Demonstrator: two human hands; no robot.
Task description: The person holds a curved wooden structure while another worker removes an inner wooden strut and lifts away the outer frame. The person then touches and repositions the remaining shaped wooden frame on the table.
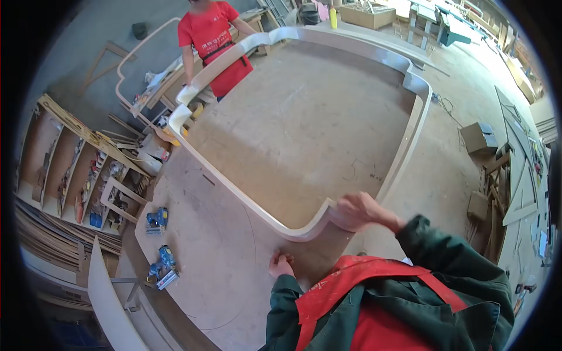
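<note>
A large, pale frame (pixel 237 200), apparently wood, lies on a broad, dusty brown counter (pixel 219 251). Its smooth, narrow band forms a closed outline with long, gently bowed sides, rounded corners and inward notches. The wearer's right hand (pixel 354 212) is at the notched near corner; motion blurs it, so I cannot tell whether its fingers grip. The left hand (pixel 282 264) is just beside that corner, on the wearer's side, fingers curled inward; I cannot tell whether they pinch anything. The wearer has dark green sleeves and a red apron (pixel 333 286).

Inside the frame spreads a wide, scuffed, flat surface. To its left, a bare stretch of counter runs to two blue power tools (pixel 166 259) near the counter's left edge. At the far left side, another person (pixel 213 47) in red stands close against the frame.
</note>
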